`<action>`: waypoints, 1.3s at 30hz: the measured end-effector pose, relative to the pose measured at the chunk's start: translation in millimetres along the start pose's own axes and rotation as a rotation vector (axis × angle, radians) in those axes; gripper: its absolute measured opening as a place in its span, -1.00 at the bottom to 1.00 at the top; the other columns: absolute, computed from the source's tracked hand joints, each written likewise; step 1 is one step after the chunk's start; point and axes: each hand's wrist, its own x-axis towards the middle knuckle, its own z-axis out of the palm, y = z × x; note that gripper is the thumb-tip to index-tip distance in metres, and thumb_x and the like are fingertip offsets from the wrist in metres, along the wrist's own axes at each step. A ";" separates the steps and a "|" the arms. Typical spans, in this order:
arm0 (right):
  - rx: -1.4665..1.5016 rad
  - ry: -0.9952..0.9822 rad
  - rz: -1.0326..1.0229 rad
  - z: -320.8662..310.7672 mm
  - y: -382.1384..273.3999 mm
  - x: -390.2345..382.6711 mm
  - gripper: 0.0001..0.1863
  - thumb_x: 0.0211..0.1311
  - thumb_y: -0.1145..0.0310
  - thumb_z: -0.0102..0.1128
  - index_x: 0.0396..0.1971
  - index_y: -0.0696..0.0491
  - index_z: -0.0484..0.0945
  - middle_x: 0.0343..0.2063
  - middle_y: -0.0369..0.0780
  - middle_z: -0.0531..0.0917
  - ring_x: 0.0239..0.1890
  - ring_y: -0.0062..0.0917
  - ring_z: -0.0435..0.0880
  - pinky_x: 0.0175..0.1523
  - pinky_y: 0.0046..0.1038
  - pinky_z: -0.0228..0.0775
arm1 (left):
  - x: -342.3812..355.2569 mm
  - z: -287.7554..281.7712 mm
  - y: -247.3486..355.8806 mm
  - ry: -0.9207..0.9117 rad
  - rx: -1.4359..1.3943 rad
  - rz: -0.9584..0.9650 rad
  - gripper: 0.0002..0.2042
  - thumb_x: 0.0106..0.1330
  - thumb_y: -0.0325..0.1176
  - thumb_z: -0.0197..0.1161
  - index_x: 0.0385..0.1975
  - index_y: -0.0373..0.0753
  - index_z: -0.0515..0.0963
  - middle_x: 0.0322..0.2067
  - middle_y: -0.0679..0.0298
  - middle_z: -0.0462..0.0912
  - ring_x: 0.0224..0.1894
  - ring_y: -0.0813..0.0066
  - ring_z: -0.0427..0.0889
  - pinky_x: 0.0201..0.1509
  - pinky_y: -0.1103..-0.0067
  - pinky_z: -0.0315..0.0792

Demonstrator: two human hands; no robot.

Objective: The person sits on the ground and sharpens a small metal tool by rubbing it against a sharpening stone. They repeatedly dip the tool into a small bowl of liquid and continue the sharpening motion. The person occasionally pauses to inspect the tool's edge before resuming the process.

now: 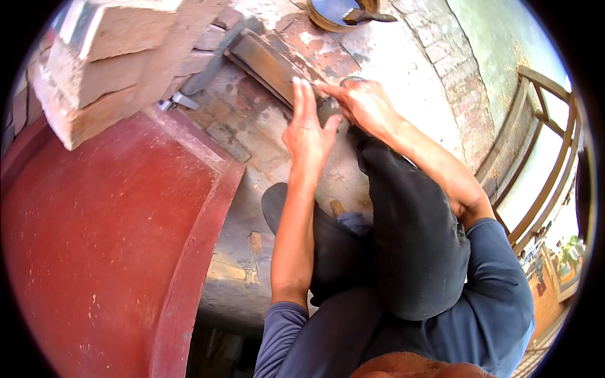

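Observation:
A long brown block, with a narrow flat top, lies slantwise on the brick floor in front of me. Over its near end, my left hand has its index and middle fingers stretched out side by side, with the thumb apart. My right hand is just to the right, its index finger pointing toward the left fingertips. The other right fingers curl around something I cannot make out; a dark edge shows by the knuckles. A dark grey patch between the hands is too unclear to name.
A round bowl of water stands beyond the block, with a dark-handled brush across its rim. A red tabletop and a brick pillar fill the left. At right stands a wooden frame. My bent knees are below.

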 end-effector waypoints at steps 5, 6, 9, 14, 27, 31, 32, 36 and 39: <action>-0.118 0.084 -0.049 12.1 11.5 -34.5 -0.43 0.19 0.44 0.30 0.26 -0.10 0.71 -0.35 -0.02 0.72 -0.24 -0.12 0.77 -0.21 -0.08 0.59 | -30.5 14.8 6.3 -0.095 -0.035 -0.008 0.07 0.18 -0.13 0.56 0.68 -0.15 0.07 0.70 0.16 0.01 0.35 -0.04 0.62 0.21 0.24 0.64; -0.086 -0.005 0.040 11.7 11.9 -26.4 -0.43 0.19 0.44 0.29 0.26 -0.10 0.71 -0.37 -0.03 0.73 -0.26 -0.12 0.77 -0.21 -0.08 0.59 | -20.7 16.0 1.1 -0.035 -0.048 0.014 0.06 0.18 -0.15 0.57 0.67 -0.15 0.08 0.70 0.16 0.01 0.36 -0.02 0.62 0.22 0.24 0.63; 0.068 -0.043 0.035 -5.4 -4.3 6.3 -0.43 0.19 0.46 0.28 0.26 -0.13 0.71 -0.52 -0.08 0.71 -0.37 -0.11 0.75 -0.24 -0.11 0.59 | 0.1 4.5 -7.3 0.061 0.017 0.058 0.00 0.23 -0.12 0.54 0.65 -0.20 0.13 0.68 0.13 0.06 0.34 0.01 0.64 0.24 0.25 0.63; -0.127 0.074 -0.085 8.5 11.4 -38.0 -0.44 0.20 0.45 0.29 0.25 -0.11 0.73 -0.30 -0.01 0.69 -0.16 -0.10 0.72 -0.10 -0.09 0.59 | -31.3 9.1 12.1 -0.139 0.006 -0.038 0.08 0.15 -0.15 0.61 0.66 -0.21 0.10 0.69 0.15 0.04 0.30 -0.01 0.66 0.16 0.23 0.65; -0.008 -0.067 0.051 -5.9 -3.2 -12.4 -0.46 0.24 0.44 0.22 0.26 -0.08 0.72 -0.36 0.01 0.74 -0.27 -0.11 0.77 -0.16 -0.11 0.61 | -9.6 19.7 -6.8 0.033 0.041 0.055 0.04 0.20 -0.15 0.58 0.65 -0.23 0.10 0.68 0.12 0.06 0.34 -0.03 0.62 0.20 0.24 0.64; -0.024 -0.069 0.032 -0.8 -0.3 -8.4 -0.46 0.23 0.44 0.21 0.24 -0.10 0.73 -0.46 -0.04 0.73 -0.36 -0.12 0.76 -0.21 -0.12 0.62 | -2.7 10.0 -4.0 -0.005 0.044 0.012 0.03 0.21 -0.13 0.58 0.66 -0.18 0.11 0.68 0.13 0.07 0.31 -0.03 0.65 0.23 0.24 0.63; -0.074 -0.086 0.036 -2.1 5.3 -14.1 -0.46 0.23 0.44 0.21 0.24 -0.10 0.73 -0.44 -0.03 0.73 -0.32 -0.11 0.77 -0.19 -0.11 0.62 | -13.4 15.8 -6.6 -0.002 -0.013 0.042 0.07 0.18 -0.13 0.60 0.66 -0.19 0.09 0.69 0.15 0.03 0.34 0.00 0.63 0.21 0.25 0.64; -0.077 0.000 0.029 2.7 4.4 -23.1 -0.48 0.26 0.44 0.22 0.25 -0.12 0.72 -0.38 -0.01 0.73 -0.20 -0.11 0.78 -0.15 -0.07 0.59 | -17.6 17.7 0.0 -0.017 -0.033 0.014 0.09 0.14 -0.17 0.61 0.66 -0.21 0.10 0.71 0.16 -0.02 0.38 0.01 0.60 0.21 0.25 0.64; -0.027 0.005 -0.014 -1.3 1.1 -0.3 -0.49 0.24 0.45 0.24 0.21 -0.08 0.72 -0.49 -0.08 0.73 -0.40 -0.14 0.76 -0.27 -0.14 0.59 | 5.3 9.5 -8.1 0.047 0.074 0.040 0.09 0.14 -0.13 0.61 0.66 -0.21 0.09 0.71 0.17 -0.01 0.36 0.00 0.62 0.19 0.25 0.64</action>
